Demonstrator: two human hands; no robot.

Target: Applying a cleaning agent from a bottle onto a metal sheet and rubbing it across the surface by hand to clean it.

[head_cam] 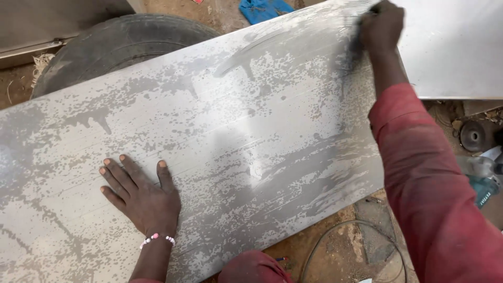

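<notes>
Left hand (139,196) flat, fingers spread, on grey blotched metal sheet (220,136); right hand (381,26) clenched at its far edge

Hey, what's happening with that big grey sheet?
A person leans over a large metal sheet that is mottled with pale dust or residue. The left hand lies flat on it, fingers spread, near the close edge. The right hand reaches to the far corner and presses something dark against the surface; what it grips is too blurred to tell. The sheet rests partly over an old tyre. A blue cloth lies on the dirt ground beyond, and a power tool sits at the right.
</notes>
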